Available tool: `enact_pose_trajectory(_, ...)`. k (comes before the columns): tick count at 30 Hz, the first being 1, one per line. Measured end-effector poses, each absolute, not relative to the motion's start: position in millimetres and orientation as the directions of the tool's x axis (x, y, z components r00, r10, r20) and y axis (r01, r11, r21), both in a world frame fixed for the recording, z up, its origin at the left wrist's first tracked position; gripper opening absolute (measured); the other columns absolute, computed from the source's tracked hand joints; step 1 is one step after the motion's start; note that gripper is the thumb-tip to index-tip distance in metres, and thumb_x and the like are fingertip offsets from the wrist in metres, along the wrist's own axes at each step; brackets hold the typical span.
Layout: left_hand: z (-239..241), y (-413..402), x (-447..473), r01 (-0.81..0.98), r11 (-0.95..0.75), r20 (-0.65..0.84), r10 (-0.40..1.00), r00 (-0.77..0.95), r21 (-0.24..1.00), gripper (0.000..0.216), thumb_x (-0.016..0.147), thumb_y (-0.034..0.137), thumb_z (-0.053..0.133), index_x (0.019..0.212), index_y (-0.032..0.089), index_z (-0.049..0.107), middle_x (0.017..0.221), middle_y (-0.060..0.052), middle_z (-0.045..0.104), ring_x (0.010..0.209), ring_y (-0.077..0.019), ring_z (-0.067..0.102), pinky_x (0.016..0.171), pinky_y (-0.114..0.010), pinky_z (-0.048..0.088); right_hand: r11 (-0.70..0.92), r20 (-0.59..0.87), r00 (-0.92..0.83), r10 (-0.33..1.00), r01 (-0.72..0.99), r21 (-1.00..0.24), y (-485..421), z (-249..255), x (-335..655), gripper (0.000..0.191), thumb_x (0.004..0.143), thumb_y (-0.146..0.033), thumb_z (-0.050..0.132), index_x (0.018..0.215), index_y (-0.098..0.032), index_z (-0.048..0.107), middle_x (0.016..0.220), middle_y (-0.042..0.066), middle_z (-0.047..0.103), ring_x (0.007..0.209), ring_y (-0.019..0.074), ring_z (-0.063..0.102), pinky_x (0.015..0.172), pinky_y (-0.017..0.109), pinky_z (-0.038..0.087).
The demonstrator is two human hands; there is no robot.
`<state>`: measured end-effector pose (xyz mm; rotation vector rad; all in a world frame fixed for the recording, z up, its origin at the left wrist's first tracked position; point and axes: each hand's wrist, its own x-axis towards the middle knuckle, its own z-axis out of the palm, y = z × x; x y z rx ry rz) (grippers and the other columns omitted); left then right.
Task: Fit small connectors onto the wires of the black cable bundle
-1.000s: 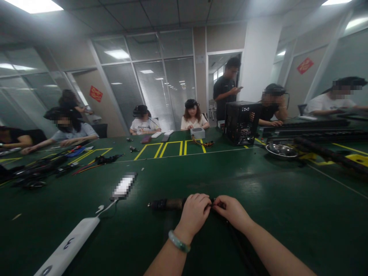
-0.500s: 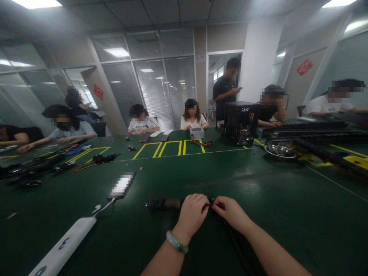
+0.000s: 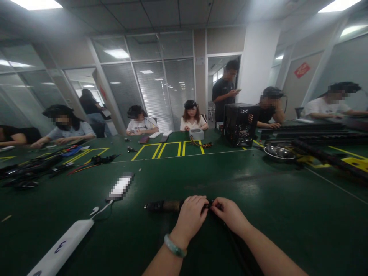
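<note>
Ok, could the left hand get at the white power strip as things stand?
Probably yes, once it lets go: the left hand is on the dark wrapped cable, and nothing stands on the green bench mat between it and the white power strip. It's a longish sideways stretch, though.

Electronics assembly workshop inside glass office partitions (image 3: 149,92) — green-matted workbench (image 3: 267,184), yellow floor-style tape markings (image 3: 156,150), loose wiring harnesses (image 3: 94,160), a black computer case (image 3: 240,125).
</note>
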<state>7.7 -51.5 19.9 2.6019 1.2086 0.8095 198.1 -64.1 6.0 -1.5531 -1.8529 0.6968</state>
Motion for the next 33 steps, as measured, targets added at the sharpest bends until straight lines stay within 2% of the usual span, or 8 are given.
enact_pose_trajectory(6, 18.5, -52.0, 7.1, 0.635, -0.671, 0.414, 0.739, 0.531, 0.384, 0.022, 0.086, 0.015, 0.059, 0.106, 0.024, 0.059, 0.122, -0.003, 0.061, 0.114, -0.0217, 0.055, 0.101, -0.045, 0.040, 0.179, 0.130, -0.123, 0.984, 0.664, -0.726, -63.5, 5.2, 199.6, 0.011, 0.087, -0.028, 0.057, 0.082, -0.022, 0.065, 0.081, 0.000, 0.068, 0.073, 0.0163, 0.061, 0.064, 0.025, 0.042)
enact_pose_trajectory(12, 17.2, -50.8, 8.6, 0.660, -0.677, 0.449, 0.725, 0.523, 0.325, 0.015, 0.087, 0.015, 0.057, 0.100, 0.022, 0.060, 0.122, -0.004, 0.061, 0.118, -0.0220, 0.053, 0.108, -0.048, 0.033, 0.193, 0.148, -0.124, 0.981, 0.656, -0.730, -61.9, 0.7, 200.7, 0.010, 0.086, -0.028, 0.057, 0.082, -0.021, 0.064, 0.081, -0.001, 0.067, 0.074, 0.0156, 0.061, 0.065, 0.025, 0.042)
enact_pose_trajectory(17, 15.9, -49.6, 8.5, 0.654, -0.700, 0.457, 0.700, 0.548, 0.288, 0.019, 0.087, 0.012, 0.055, 0.100, 0.023, 0.061, 0.120, -0.003, 0.062, 0.115, -0.0210, 0.055, 0.108, -0.047, 0.035, 0.198, 0.174, -0.104, 0.979, 0.678, -0.708, -60.5, -3.9, 199.7, 0.010, 0.085, -0.028, 0.057, 0.081, -0.021, 0.064, 0.079, -0.001, 0.067, 0.073, 0.0159, 0.060, 0.065, 0.024, 0.041)
enact_pose_trajectory(23, 14.4, -50.4, 7.3, 0.652, -0.685, 0.460, 0.717, 0.523, 0.325, 0.026, 0.086, 0.011, 0.055, 0.107, 0.026, 0.060, 0.120, -0.001, 0.062, 0.115, -0.0207, 0.055, 0.107, -0.048, 0.036, 0.202, 0.169, -0.116, 0.979, 0.676, -0.709, -61.8, -1.7, 199.2, 0.009, 0.085, -0.028, 0.057, 0.083, -0.022, 0.064, 0.081, 0.000, 0.066, 0.073, 0.0158, 0.060, 0.064, 0.024, 0.041)
enact_pose_trajectory(27, 14.9, -50.1, 8.3, 0.670, -0.660, 0.474, 0.736, 0.484, 0.341, 0.019, 0.085, 0.015, 0.058, 0.102, 0.024, 0.060, 0.116, -0.003, 0.063, 0.113, -0.0226, 0.055, 0.107, -0.049, 0.035, 0.192, 0.153, -0.117, 0.981, 0.667, -0.720, -62.0, -0.6, 199.4, 0.009, 0.085, -0.027, 0.058, 0.082, -0.022, 0.064, 0.080, -0.001, 0.067, 0.073, 0.0153, 0.060, 0.064, 0.024, 0.041)
enact_pose_trajectory(33, 18.4, -50.7, 8.0, 0.661, -0.678, 0.464, 0.722, 0.514, 0.323, 0.015, 0.086, 0.015, 0.057, 0.097, 0.024, 0.061, 0.115, -0.001, 0.063, 0.112, -0.0201, 0.055, 0.109, -0.047, 0.033, 0.192, 0.156, -0.113, 0.981, 0.659, -0.727, -61.8, 0.4, 199.3, 0.010, 0.085, -0.028, 0.058, 0.081, -0.022, 0.064, 0.081, -0.001, 0.068, 0.073, 0.0157, 0.061, 0.065, 0.024, 0.041)
